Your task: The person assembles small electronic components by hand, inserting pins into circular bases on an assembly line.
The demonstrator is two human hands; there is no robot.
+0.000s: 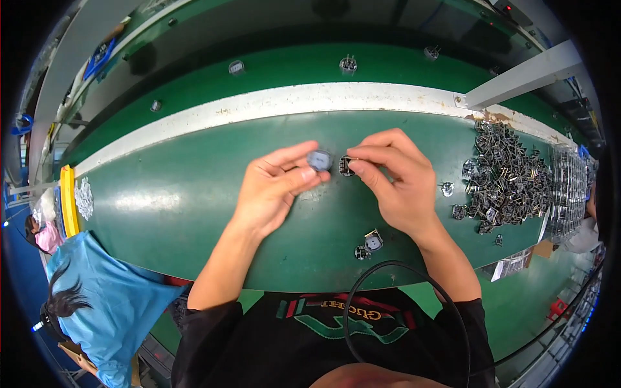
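Note:
Between the fingertips and thumb of my left hand [272,187] is a grey rounded socket housing [319,160], its flat face with small slots turned upward. My right hand [402,178] pinches a small dark component with metal parts [346,166] by its right side. The two pieces are close together but apart, above the green worktop [174,207]. Nearer to me, below my right hand, a grey-faced piece [374,241] lies beside a small dark piece [361,252].
A large heap of dark components [508,178] covers the right side, with stacked clear trays [569,194] beyond it. At the left end lie small whitish pieces [84,198] by a yellow strip [68,200]. Beyond a white rail [284,97], parts sit on a green belt [291,64]. A blue-clothed person [110,304] is at lower left.

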